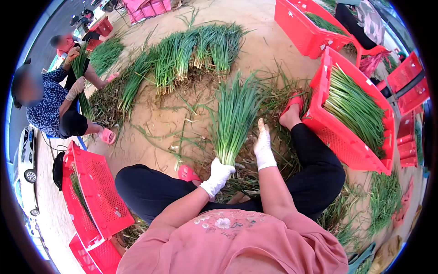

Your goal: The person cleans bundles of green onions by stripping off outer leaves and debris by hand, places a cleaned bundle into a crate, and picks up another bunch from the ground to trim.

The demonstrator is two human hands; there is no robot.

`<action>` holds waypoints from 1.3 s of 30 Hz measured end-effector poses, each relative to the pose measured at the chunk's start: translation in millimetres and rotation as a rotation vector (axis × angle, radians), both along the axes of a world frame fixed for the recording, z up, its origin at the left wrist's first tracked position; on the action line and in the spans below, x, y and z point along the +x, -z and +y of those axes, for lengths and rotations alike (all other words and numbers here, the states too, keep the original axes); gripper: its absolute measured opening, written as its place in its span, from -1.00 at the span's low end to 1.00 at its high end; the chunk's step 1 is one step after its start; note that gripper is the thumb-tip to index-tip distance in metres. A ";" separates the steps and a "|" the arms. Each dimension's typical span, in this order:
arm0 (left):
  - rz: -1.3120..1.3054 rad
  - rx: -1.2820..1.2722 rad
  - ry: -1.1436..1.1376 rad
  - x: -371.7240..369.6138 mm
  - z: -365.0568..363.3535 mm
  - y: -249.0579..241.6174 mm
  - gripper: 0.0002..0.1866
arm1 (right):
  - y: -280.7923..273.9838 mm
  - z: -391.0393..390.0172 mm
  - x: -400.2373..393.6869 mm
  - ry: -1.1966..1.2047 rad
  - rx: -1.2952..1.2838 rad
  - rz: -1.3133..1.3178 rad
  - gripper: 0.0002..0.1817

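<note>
Gloved, the left hand (219, 176) at frame centre is clenched round the root end of a bunch of green onions (235, 121), whose long axis rises upward; just right, the right hand (263, 148) lies flat-fingered alongside the stalks.

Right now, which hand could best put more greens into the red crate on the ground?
Probably the right hand: it is open, and nearer the red crate. The left hand grips the bunch of greens.

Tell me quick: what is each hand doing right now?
Left hand: closed around the base of a bunch of long green chives.
Right hand: open, flat against the bunch's side.
</note>
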State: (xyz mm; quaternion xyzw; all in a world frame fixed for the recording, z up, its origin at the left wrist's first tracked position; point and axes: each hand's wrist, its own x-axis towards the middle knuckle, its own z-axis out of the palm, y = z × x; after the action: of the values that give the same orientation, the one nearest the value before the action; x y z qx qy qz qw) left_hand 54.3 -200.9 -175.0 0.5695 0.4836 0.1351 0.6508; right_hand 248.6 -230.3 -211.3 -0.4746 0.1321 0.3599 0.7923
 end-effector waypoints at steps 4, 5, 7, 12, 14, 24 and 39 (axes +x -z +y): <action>0.104 0.176 0.015 -7.1 11.6 -3.6 -0.54 | -51.2 -3.0 7.1 -0.355 -0.127 -0.705 -0.22; 0.164 0.296 0.055 -9.3 13.5 -6.5 -0.54 | -66.5 2.6 -2.0 -0.498 -0.231 -0.855 -0.20; 0.152 0.322 0.066 -16.4 20.5 0.2 -0.55 | -49.6 18.9 -9.9 -0.648 -0.608 -1.227 -0.43; -0.053 -0.117 0.056 -27.2 42.7 -24.1 -0.63 | -46.2 2.6 39.9 -0.035 -0.154 -0.650 -0.93; -0.141 -0.389 0.028 -32.1 53.1 -8.9 -0.69 | -50.6 -29.4 82.2 0.267 0.059 -0.535 -0.94; -0.455 -1.210 -0.071 -35.5 67.1 11.3 -0.84 | -16.7 -45.1 -21.7 -0.669 -0.436 -0.078 -0.21; -0.431 -1.029 -0.127 -33.0 54.9 20.0 -0.77 | -21.3 -4.5 -87.8 -0.882 -0.148 -0.011 -0.47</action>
State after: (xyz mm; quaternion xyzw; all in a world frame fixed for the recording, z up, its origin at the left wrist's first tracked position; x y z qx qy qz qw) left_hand 21.3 -146.0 -195.0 0.1076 0.3765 0.0341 0.9195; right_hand 160.7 -234.8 -190.0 -0.5429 -0.0617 0.6502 0.5278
